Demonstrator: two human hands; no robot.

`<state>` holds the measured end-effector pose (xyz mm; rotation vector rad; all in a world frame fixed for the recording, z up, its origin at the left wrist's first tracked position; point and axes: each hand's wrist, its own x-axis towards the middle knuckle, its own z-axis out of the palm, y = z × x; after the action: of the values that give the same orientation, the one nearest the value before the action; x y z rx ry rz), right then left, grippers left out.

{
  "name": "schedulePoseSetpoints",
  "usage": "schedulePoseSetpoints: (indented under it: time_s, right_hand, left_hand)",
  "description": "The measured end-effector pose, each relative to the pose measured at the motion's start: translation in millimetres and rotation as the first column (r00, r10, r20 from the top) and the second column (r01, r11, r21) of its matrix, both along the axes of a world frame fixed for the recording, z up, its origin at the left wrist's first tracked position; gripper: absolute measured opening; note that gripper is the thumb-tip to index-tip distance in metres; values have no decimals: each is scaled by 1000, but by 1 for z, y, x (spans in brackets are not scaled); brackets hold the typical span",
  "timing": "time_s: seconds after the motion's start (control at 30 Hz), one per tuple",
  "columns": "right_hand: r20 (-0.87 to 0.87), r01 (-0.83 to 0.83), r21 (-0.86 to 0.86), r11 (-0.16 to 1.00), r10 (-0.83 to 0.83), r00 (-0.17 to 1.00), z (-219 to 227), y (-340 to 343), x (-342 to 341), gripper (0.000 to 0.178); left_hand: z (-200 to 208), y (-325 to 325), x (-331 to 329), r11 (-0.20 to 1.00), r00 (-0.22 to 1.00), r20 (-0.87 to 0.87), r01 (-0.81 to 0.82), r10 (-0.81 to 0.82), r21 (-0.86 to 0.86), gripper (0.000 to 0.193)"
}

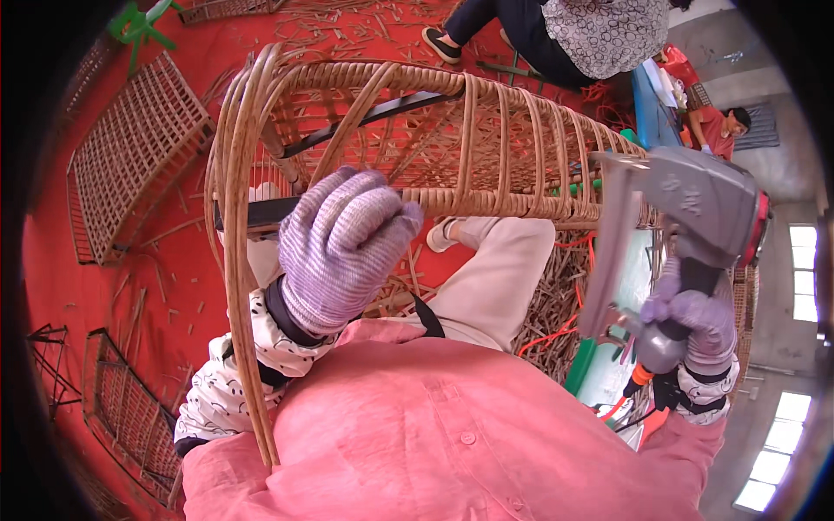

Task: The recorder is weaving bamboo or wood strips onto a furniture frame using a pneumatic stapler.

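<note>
My left hand (347,247), in a purple-and-white striped knit glove, is closed with its fingers curled at the near side of a woven rattan frame (486,204). What lies inside those fingers, if anything, is hidden. Long loose rattan strands (239,286) loop over the frame's left end and hang down across my left sleeve. Raised on the right, my gloved right hand (695,317) grips the handle of a grey pneumatic staple gun (699,204). An orange air-hose fitting (641,375) hangs from the gun's handle. Its nose is blurred beside the frame's right end.
Woven lattice panels (130,165) lie on the red floor (174,291) at left, among scattered rattan offcuts (556,304). A green stool (143,26) is at the far left. One person (599,39) sits beyond the frame; another (717,130) is at far right, near a blue table (653,108).
</note>
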<state>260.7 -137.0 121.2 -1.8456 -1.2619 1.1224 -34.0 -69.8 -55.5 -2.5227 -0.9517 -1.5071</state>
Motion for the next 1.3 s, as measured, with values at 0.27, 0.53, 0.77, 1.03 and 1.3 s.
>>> schedulePoseSetpoints:
  time_s: [0.27, 0.53, 0.77, 1.03, 1.3]
  right_hand:
    - [70, -355, -347, 868, 402, 913, 0, 23, -61, 13]
    - [111, -275, -527, 804, 386, 916, 5, 26, -82, 12]
    - [135, -202, -625, 754, 360, 923, 9, 34, -92, 13]
    - [195, -47, -742, 668, 282, 939, 12, 45, -100, 13]
    - [-11, -315, -551, 772, 371, 928, 23, 38, -104, 30]
  left_hand:
    - [1, 3, 0, 998, 1000, 10, -1, 0, 57, 26]
    - [-3, 5, -1, 996, 999, 30, 22, -25, 81, 25]
    - [-9, 3, -1, 997, 996, 88, -6, 12, -77, 25]
    - [-20, 6, -5, 993, 998, 37, 43, -47, 107, 26]
    - [18, 3, -10, 965, 983, 167, -33, 78, -259, 43]
